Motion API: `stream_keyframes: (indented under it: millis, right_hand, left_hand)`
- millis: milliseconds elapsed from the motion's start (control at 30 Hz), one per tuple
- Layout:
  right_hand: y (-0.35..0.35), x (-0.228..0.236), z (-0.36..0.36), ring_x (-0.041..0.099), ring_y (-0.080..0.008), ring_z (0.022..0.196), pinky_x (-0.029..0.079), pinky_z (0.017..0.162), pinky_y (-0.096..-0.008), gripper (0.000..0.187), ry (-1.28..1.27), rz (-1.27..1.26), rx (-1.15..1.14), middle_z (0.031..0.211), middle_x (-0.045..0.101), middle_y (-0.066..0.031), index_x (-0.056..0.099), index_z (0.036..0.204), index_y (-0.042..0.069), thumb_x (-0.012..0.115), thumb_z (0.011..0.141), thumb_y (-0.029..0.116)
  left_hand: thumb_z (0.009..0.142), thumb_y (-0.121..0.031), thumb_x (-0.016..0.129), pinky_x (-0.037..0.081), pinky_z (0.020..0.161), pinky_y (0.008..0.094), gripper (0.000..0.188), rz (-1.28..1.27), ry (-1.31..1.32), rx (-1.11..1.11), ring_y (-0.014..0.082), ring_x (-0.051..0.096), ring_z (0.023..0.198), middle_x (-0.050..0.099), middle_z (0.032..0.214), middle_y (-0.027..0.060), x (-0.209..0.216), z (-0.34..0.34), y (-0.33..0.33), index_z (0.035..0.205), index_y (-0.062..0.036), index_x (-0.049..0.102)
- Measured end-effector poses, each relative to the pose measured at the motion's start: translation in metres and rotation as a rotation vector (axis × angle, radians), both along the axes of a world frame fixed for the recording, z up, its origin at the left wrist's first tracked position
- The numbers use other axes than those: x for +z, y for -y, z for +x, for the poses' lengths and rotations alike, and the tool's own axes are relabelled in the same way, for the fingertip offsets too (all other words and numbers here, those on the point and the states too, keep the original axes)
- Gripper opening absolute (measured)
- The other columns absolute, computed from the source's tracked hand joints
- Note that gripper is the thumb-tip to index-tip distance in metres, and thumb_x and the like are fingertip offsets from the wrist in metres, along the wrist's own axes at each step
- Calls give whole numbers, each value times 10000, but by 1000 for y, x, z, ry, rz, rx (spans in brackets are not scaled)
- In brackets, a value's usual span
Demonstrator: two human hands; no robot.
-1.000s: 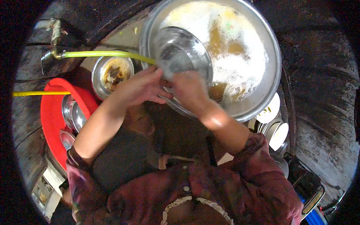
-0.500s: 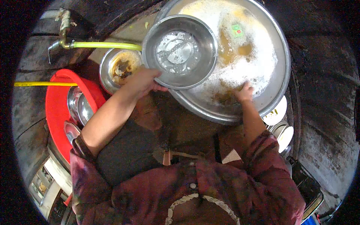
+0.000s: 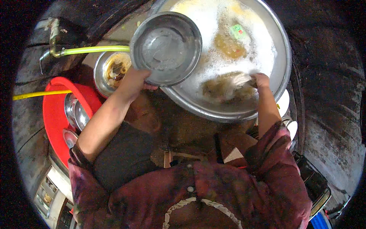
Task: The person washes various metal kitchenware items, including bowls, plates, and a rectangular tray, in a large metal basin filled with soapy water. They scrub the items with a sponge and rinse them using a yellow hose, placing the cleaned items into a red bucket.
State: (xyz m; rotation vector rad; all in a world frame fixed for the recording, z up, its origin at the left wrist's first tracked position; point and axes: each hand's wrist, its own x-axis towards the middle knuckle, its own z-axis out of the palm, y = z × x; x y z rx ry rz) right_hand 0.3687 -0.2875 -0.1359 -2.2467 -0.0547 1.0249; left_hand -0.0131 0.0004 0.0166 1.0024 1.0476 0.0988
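Observation:
My left hand [image 3: 134, 83] grips the near rim of a round steel bowl [image 3: 166, 49], thumb over the edge. The bowl hangs tilted over the left side of a big metal basin [image 3: 283, 49] of foamy, brownish water; a thin film of water shows on its inner bottom. At the basin's right, my right hand [image 3: 261, 81] is closed on a whitish cloth-like wad [image 3: 240, 81], smeared by motion, at the water's surface. A small green packet or block [image 3: 236, 31] floats in the suds farther back.
Left of the bowl stands a steel pan [image 3: 100, 72] with brown food scraps. A red tub [image 3: 51, 118] holding metal bowls lies farther left. A yellow-green hose [image 3: 95, 49] runs from a wall tap [image 3: 53, 51] behind the bowl. White dishes [image 3: 284, 103] sit right of the basin.
The bowl has shifted left with my left hand, and its suds are mostly gone. My right hand has moved right and lifted from the foam, now with the whitish wad in it.

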Motion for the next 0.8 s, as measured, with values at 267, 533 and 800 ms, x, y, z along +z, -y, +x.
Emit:
stream_keyframes:
  millis: [267, 533, 800]
  right_hand:
    - [-13, -78, -86, 546, -321, 953, 427, 808, -396, 496, 517, -598, 553, 1033, 574, -139, 520, 1125, 161, 573, 725, 449]
    - [-91, 70, -137, 554, -160, 801, 434, 730, -281, 243, 142, 452, 306, 877, 603, -63, 568, 984, 40, 567, 741, 41]
    - [-183, 103, -172, 430, -215, 1047, 346, 893, -315, 550, 83, 803, 131, 1159, 422, -122, 305, 1249, 43, 532, 748, 27]
  left_hand:
    - [764, -39, 453, 538, 547, 309, 379, -8, -17, 1, 227, 592, 788, 542, 1020, 129, 3, 8, 4, 1140, -12, 417]
    - [795, -90, 486, 546, 580, 360, 358, -57, -20, -48, 252, 585, 845, 553, 1032, 128, -3, 2, 4, 1137, -3, 423]
    - [747, -40, 470, 543, 597, 356, 342, -221, 21, -163, 252, 598, 795, 583, 947, 146, 11, 18, 11, 1079, 43, 464]
